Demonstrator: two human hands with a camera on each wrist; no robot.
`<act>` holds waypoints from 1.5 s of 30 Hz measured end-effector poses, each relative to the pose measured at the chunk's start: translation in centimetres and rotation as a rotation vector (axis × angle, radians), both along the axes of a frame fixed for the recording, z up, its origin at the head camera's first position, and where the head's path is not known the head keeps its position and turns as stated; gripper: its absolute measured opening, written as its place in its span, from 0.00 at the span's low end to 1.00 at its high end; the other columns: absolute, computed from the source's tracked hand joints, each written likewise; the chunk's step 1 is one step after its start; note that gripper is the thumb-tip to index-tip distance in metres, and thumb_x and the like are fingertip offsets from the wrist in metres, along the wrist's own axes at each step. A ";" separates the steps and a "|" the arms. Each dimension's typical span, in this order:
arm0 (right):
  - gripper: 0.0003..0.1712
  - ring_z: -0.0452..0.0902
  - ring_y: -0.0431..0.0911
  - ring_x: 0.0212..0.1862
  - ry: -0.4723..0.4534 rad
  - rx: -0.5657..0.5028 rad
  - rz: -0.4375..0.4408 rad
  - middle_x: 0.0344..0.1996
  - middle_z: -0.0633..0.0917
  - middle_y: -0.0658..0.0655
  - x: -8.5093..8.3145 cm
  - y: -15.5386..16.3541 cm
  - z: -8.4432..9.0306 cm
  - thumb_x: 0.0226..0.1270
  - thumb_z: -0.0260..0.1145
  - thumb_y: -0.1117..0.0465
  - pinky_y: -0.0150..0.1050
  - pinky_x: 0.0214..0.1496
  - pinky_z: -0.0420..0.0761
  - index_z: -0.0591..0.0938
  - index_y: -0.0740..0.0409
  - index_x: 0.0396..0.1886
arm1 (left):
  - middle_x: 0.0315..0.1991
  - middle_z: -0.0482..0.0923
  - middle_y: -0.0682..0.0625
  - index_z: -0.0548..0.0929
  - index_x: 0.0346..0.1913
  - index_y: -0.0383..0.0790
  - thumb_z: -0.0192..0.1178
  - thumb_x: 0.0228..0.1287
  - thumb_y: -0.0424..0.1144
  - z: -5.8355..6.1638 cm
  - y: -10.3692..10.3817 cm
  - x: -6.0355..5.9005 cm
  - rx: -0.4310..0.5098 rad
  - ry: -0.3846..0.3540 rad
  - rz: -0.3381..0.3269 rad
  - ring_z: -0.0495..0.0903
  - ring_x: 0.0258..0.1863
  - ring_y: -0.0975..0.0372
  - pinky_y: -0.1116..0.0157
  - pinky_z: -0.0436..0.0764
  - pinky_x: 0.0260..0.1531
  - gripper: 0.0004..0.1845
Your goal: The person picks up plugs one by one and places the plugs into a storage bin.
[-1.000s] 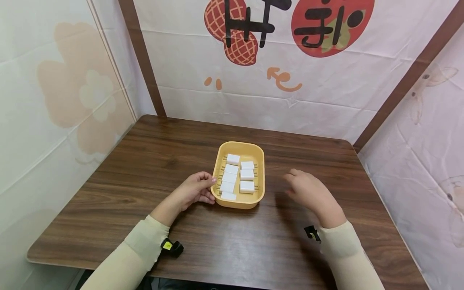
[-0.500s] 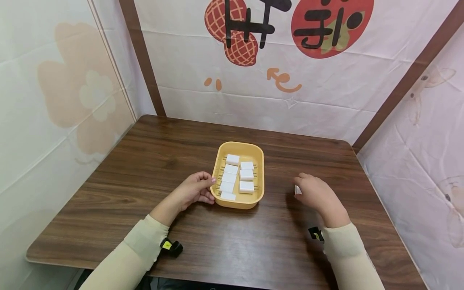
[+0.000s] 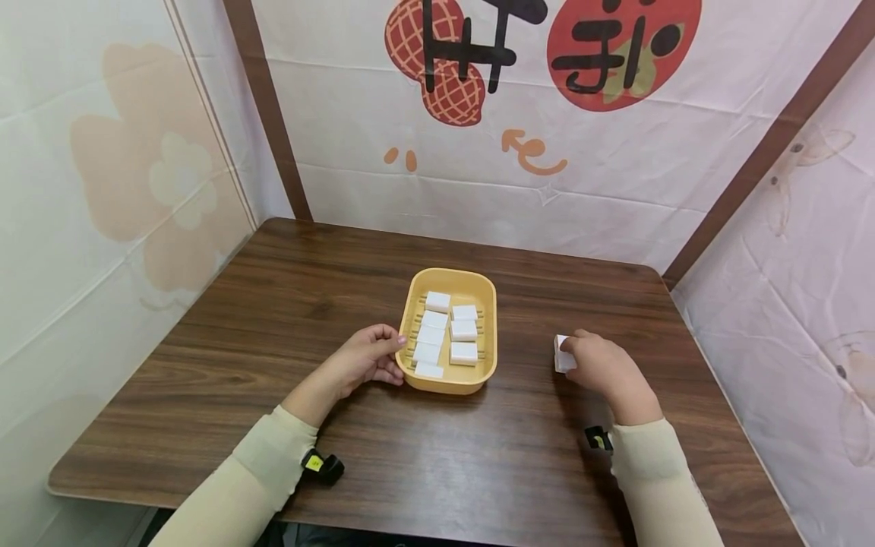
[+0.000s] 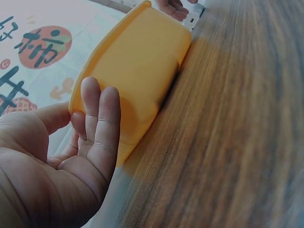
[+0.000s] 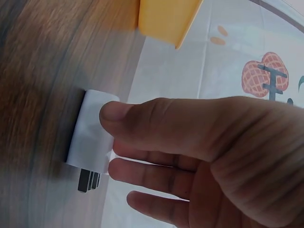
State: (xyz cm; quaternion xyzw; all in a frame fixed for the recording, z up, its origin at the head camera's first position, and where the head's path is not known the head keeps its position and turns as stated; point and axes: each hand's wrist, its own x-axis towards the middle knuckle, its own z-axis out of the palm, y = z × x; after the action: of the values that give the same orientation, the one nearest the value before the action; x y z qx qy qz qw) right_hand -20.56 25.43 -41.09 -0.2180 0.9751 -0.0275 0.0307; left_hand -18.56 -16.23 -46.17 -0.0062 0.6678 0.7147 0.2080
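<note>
My left hand (image 3: 372,355) pinches the left rim of a yellow plastic tray (image 3: 456,386), thumb over the edge. In the left wrist view, two fingers of that hand (image 4: 61,156) lie along the tray's outer wall (image 4: 137,57). Two columns of white plug chargers (image 3: 464,331) lie inside, prongs pointing outward. Right of the tray, my right hand (image 3: 608,372) pinches another white charger (image 3: 562,354) on the table. The right wrist view shows the thumb of the right hand (image 5: 190,142) on this charger (image 5: 90,133), metal prongs sticking out below; the index fingertip is hidden.
The brown wooden table (image 3: 328,281) carries the tray and charger. White printed cloth walls (image 3: 355,190) stand behind it and on both sides. A black wrist camera (image 3: 324,467) sits on the left sleeve.
My right hand has shifted right and slightly nearer, uncovering the white charger by its fingers. My left hand and the tray have stayed in place.
</note>
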 end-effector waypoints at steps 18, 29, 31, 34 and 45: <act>0.19 0.83 0.55 0.50 -0.004 -0.016 0.002 0.49 0.83 0.59 -0.4 0.1 -0.4 0.57 0.75 0.69 0.54 0.51 0.84 0.87 0.62 0.50 | 0.30 0.82 0.44 0.71 0.51 0.34 0.57 0.78 0.43 0.0 0.0 0.1 0.005 0.000 -0.003 0.86 0.26 0.58 0.58 0.90 0.33 0.14; 0.18 0.82 0.53 0.48 -0.053 -0.036 -0.037 0.49 0.84 0.60 -0.7 0.2 -0.7 0.58 0.75 0.70 0.52 0.49 0.84 0.86 0.62 0.50 | 0.30 0.82 0.44 0.71 0.50 0.35 0.56 0.79 0.42 -0.1 0.0 0.0 0.009 0.002 -0.007 0.86 0.25 0.58 0.58 0.90 0.33 0.12; 0.18 0.82 0.52 0.45 -0.057 -0.034 -0.038 0.48 0.84 0.60 -0.9 0.2 -0.7 0.58 0.76 0.69 0.51 0.46 0.83 0.86 0.63 0.50 | 0.30 0.82 0.45 0.71 0.50 0.35 0.56 0.79 0.42 -0.1 0.0 0.0 0.007 0.004 -0.008 0.86 0.25 0.58 0.57 0.90 0.33 0.12; 0.18 0.81 0.51 0.44 -0.056 -0.029 -0.042 0.47 0.85 0.60 -1.0 0.2 -0.9 0.58 0.76 0.68 0.50 0.45 0.83 0.86 0.62 0.49 | 0.30 0.82 0.45 0.71 0.50 0.35 0.57 0.79 0.43 -0.1 -0.1 0.0 0.005 0.007 -0.008 0.86 0.25 0.58 0.58 0.90 0.33 0.13; 0.20 0.83 0.54 0.49 -0.089 -0.017 -0.064 0.50 0.87 0.62 -1.1 0.0 -0.9 0.58 0.77 0.66 0.53 0.48 0.84 0.86 0.62 0.52 | 0.29 0.82 0.45 0.71 0.51 0.34 0.56 0.79 0.43 -0.3 -0.1 -0.1 0.001 0.008 -0.010 0.86 0.26 0.58 0.58 0.90 0.34 0.14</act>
State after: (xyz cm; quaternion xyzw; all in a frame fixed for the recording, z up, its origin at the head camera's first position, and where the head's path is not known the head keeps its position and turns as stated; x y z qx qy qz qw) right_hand -21.67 25.42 -41.97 -0.1856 0.9789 -0.0466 0.0714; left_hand -18.64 -16.32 -46.43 0.0001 0.6682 0.7141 0.2089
